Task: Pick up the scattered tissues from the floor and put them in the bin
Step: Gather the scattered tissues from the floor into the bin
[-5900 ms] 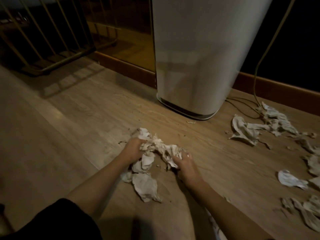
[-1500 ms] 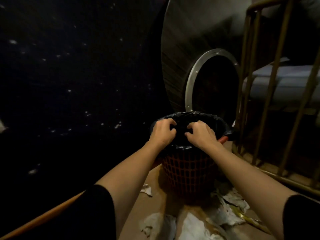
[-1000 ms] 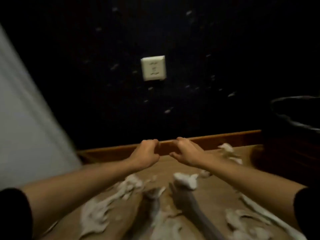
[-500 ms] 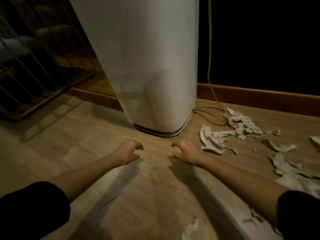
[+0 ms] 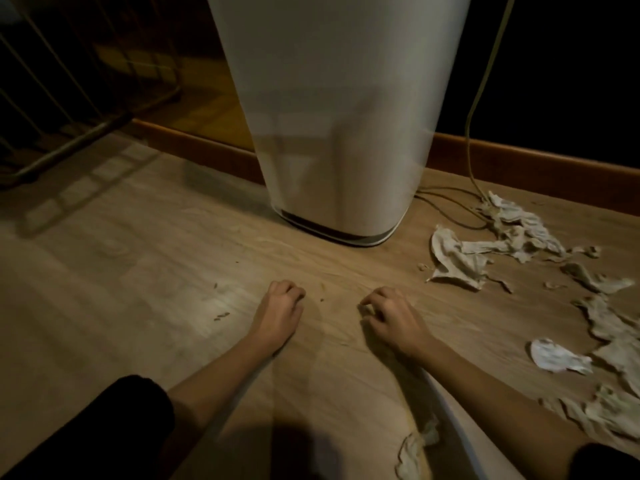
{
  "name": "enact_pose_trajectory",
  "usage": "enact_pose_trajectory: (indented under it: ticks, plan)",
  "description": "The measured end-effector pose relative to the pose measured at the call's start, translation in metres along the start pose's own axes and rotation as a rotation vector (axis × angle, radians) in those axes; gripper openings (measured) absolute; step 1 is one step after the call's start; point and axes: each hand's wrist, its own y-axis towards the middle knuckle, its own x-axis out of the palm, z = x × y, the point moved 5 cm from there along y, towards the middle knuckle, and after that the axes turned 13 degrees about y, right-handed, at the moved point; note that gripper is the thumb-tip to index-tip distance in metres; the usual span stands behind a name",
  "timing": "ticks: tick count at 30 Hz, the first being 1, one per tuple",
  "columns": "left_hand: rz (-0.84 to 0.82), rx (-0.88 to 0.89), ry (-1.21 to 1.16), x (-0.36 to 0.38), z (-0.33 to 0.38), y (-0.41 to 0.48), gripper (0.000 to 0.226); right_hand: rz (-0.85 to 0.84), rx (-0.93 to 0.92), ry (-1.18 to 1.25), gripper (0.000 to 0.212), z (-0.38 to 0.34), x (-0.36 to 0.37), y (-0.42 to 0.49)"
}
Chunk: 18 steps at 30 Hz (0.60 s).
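Crumpled white tissues lie scattered on the wooden floor (image 5: 138,271) at the right: a large piece (image 5: 457,261), a heap by the cable (image 5: 519,226), a small piece (image 5: 557,355) and more near the right edge (image 5: 609,410). One tissue (image 5: 412,452) lies under my right forearm. My left hand (image 5: 280,313) rests on bare floor, fingers curled into a loose fist with nothing in it. My right hand (image 5: 391,317) is a little to its right, fingers bent with the tips on the floor, holding nothing. The bin is out of view.
A tall white appliance (image 5: 339,133) stands on the floor just beyond my hands. Its cable (image 5: 474,140) hangs down and loops into the tissue heap. A wooden skirting board (image 5: 536,168) runs along the dark wall. A metal railing (image 5: 69,136) stands at the left.
After my hands were at the bin, the view swung back to the floor by the appliance. Both empty hands have dropped to the floor and their fingers have curled in.
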Motion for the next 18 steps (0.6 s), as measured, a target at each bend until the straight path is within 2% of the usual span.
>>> enact_pose_trajectory:
  ticks: [4,9,12,18]
  plan:
    - [0.051,-0.125,0.075,-0.014,-0.050,-0.022,0.020,-0.105,-0.069,0.019,0.024,-0.020,0.036,-0.007]
    - [-0.034,-0.265,0.104,-0.015,-0.095,-0.061,0.028,-0.009,-0.134,0.006,0.013,-0.021,0.050,-0.018]
    - [-0.009,-0.333,0.073,-0.019,-0.099,-0.076,0.022,0.040,-0.154,-0.005,0.003,-0.017,0.057,-0.022]
    - [-0.018,-0.405,-0.030,-0.022,-0.099,-0.071,0.017,0.080,-0.199,-0.094,0.018,-0.015,0.062,-0.026]
